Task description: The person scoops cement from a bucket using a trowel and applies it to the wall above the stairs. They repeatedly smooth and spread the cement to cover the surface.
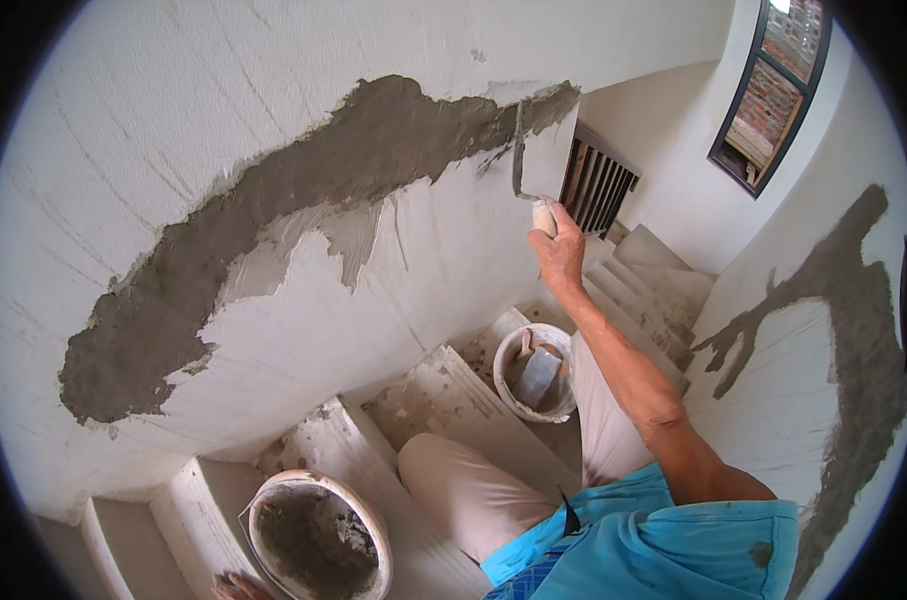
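Gripping a pale-handled grey metal trowel (518, 155), your right hand (563, 243) is closed; I cannot tell your left hand's (241, 587) spread or hold.

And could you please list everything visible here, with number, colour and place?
walls: two, white, left and right
left wall patch: one, dark grey, upper left
right wall patch: one, dark grey, right
trowel: one, pale handle, upper centre
lower bucket: one, whitish, lower left, mortar inside
upper bucket: one, whitish, centre, tool inside
stairs: one flight, pale, between walls
railing: one, dark, upper right
window: one, dark, upper right
trousers: one pair, beige, lower centre
shirt: one, blue, lower right
left hand: one, partly visible, bottom left
right hand: one, bare, on trowel
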### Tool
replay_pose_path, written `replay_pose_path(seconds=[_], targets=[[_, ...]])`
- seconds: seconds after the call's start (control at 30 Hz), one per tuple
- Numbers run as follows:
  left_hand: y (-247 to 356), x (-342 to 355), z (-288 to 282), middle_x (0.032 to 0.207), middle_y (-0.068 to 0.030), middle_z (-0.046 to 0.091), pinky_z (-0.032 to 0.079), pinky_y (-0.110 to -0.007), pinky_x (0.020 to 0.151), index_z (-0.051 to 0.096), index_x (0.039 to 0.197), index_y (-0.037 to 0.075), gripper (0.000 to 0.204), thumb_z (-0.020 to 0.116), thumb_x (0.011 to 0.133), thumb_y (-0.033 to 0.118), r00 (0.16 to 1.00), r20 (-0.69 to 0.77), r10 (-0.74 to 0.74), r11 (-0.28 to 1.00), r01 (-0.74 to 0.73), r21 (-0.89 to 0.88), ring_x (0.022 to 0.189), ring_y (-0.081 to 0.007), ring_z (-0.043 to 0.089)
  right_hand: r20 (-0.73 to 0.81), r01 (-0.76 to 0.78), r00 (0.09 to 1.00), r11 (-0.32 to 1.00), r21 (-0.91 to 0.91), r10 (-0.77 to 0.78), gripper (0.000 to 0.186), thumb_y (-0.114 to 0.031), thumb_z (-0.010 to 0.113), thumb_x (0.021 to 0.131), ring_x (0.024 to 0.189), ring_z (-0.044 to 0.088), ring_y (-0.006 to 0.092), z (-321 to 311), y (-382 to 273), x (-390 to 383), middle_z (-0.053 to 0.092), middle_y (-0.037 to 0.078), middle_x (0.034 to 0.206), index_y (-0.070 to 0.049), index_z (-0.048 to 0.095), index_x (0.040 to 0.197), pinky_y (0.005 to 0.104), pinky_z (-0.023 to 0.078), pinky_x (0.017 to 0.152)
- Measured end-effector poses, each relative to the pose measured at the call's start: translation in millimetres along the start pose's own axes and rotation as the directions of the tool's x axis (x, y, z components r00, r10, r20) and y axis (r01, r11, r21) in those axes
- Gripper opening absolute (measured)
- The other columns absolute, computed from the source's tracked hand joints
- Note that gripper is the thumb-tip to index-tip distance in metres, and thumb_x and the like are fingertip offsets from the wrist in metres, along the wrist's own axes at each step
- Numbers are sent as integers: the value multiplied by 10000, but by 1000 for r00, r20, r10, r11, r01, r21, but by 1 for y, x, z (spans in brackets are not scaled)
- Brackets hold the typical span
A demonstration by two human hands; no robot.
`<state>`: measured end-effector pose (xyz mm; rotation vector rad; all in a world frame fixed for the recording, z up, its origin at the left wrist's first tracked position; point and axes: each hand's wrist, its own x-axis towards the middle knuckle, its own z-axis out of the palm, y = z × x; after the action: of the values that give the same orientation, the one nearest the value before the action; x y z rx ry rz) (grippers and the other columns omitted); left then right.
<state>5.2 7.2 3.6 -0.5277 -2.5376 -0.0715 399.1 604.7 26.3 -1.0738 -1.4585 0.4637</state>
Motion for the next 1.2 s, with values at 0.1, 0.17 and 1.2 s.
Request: replay_pose_path(seconds=[0.1,0.17,1.2], targets=[[-12,-2,6,1063,-198,602,446,-546,846,595,1146,13,462,505,975,432,999,-33,20,998,-19,55,970,-389,575,-24,13,1000,995,-101,-16,473,-27,568,759,815,650,329,23,-4,-13,647,184,922,-24,571,1231,420,513,730],[-10,0,14,1063,-201,602,444,-549,852,595,1154,12,470,508,973,437,999,-40,37,998,-35,50,977,-393,573,-61,48,996,972,-231,-63,476,-17,576,776,889,656,385,40,4,-15,642,209,1041,-26,528,1250,447,520,749],[-19,-6,16,1141,-211,614,418,-569,931,590,1211,18,503,494,980,455,987,-73,141,979,-128,156,1071,-412,554,222,40,975,987,-156,-4,450,13,543,760,827,605,465,37,-25,-64,587,267,914,39,443,1198,509,459,731]])
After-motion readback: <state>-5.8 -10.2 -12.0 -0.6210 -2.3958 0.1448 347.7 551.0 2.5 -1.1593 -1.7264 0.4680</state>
